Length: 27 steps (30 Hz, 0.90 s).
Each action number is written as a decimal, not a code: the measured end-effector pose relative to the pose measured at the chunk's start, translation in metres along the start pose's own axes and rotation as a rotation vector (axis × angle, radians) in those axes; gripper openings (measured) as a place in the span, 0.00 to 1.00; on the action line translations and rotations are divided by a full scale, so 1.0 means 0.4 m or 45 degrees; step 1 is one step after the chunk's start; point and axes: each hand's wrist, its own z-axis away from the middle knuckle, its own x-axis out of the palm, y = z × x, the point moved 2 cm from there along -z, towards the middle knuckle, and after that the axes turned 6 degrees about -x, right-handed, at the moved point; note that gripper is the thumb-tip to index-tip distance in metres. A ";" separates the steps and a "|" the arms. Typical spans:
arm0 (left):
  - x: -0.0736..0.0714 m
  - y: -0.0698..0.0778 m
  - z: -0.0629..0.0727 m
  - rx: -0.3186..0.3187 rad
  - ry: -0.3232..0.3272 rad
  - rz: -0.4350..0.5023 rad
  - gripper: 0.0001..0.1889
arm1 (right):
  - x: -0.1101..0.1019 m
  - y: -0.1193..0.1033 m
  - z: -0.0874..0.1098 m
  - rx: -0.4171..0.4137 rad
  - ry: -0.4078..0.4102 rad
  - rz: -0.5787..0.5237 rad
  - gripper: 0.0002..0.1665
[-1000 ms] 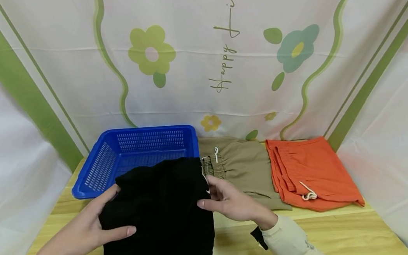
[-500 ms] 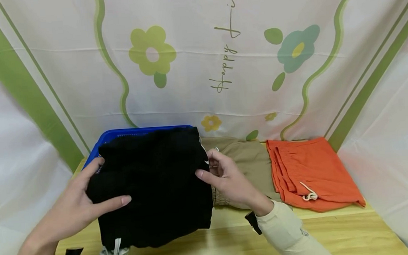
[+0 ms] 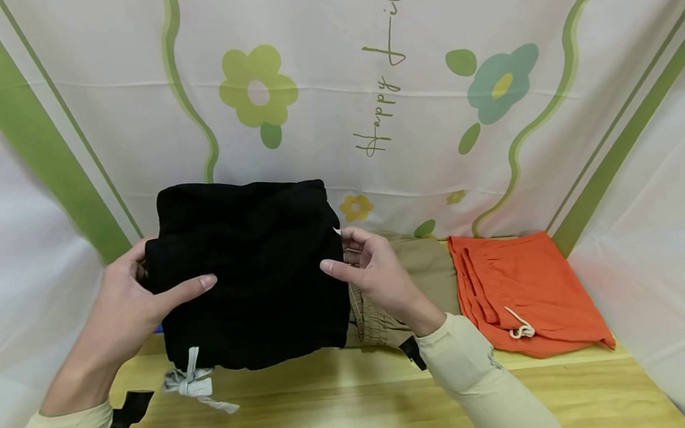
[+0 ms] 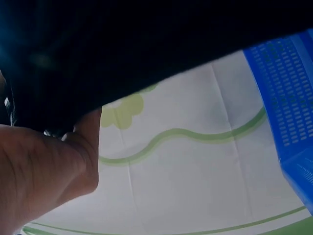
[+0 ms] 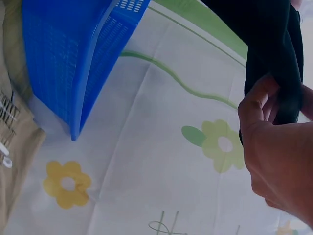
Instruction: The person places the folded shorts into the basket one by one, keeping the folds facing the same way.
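Note:
Folded black drawstring pants (image 3: 252, 272) are held up in the air between both hands, a tied grey drawstring (image 3: 190, 380) dangling from their lower left corner. My left hand (image 3: 130, 299) grips their left side, thumb on the front and fingers behind. On the right side, my right hand (image 3: 375, 271) pinches the edge between thumb and curled fingers; the right wrist view shows this hand (image 5: 279, 152) holding the cloth too. Behind and below the pants stands a blue plastic basket (image 5: 58, 58), almost wholly hidden in the head view.
Folded khaki drawstring pants (image 3: 422, 268) lie on the wooden table (image 3: 331, 411) right of the basket, partly covered by my right hand. Further right lies a folded orange garment (image 3: 529, 287) with a white cord. A flower-printed curtain (image 3: 313, 111) hangs behind the table.
Both hands have lifted the black pants up and away from me, so they now hide the basket in the head view. The grey drawstring has come into sight.

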 end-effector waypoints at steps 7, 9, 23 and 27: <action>0.006 0.010 -0.014 -0.008 0.070 0.011 0.24 | -0.003 0.021 -0.032 0.011 0.092 -0.048 0.16; 0.008 0.015 -0.017 0.022 0.086 0.017 0.25 | -0.003 0.028 -0.042 0.003 0.111 -0.027 0.15; -0.028 -0.009 -0.120 0.039 -0.008 -0.138 0.40 | 0.006 0.079 -0.114 0.035 0.186 0.075 0.16; -0.034 -0.027 -0.160 -0.045 -0.095 -0.109 0.46 | 0.006 0.103 -0.137 0.089 0.200 0.026 0.18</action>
